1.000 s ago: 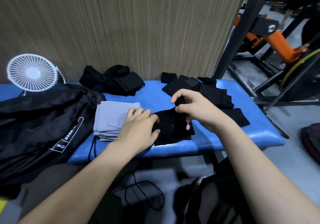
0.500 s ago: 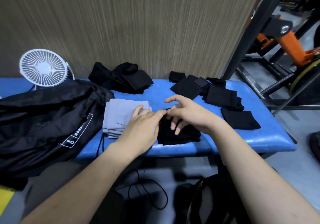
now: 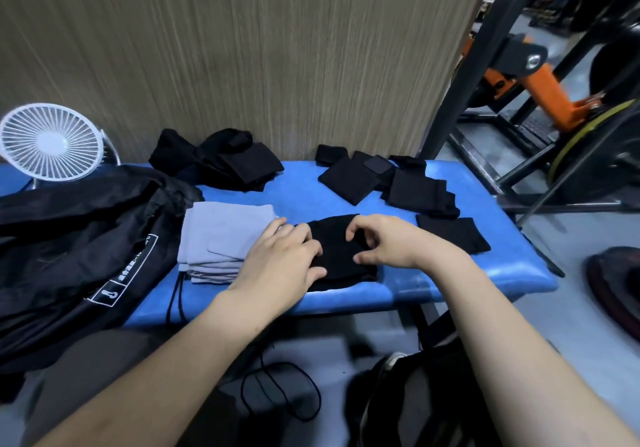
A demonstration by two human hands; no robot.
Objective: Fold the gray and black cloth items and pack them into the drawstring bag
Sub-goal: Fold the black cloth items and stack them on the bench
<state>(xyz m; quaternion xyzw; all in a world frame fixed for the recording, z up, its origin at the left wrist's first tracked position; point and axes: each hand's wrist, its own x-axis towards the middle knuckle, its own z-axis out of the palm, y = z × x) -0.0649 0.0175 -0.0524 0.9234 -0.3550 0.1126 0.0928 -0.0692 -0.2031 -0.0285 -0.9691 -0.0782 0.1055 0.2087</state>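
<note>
A folded black cloth [image 3: 337, 238] lies near the front edge of the blue padded bench [image 3: 450, 284]. My left hand [image 3: 280, 263] rests flat on its left side. My right hand [image 3: 384, 242] touches its right side with bent fingertips, thumb apart from the fingers. A stack of folded gray cloths [image 3: 221, 235] sits just left of my left hand. The black drawstring bag [image 3: 69, 238] sprawls over the bench's left end, its cord hanging over the edge. An unfolded heap of black cloths [image 3: 225, 162] lies at the back. Folded black pieces [image 3: 415, 190] lie at the back right, and one [image 3: 453, 233] lies nearer.
A white desk fan [image 3: 52, 141] stands at the back left against the wood-grain wall. Black and orange gym equipment [image 3: 540, 79] fills the right side. On the floor below the bench lie a black cord loop [image 3: 280, 391] and a dark bag [image 3: 433, 394].
My right hand folded the black cloth over, let go, and now touches it with bent fingers. My left hand slid onto the cloth's left side.
</note>
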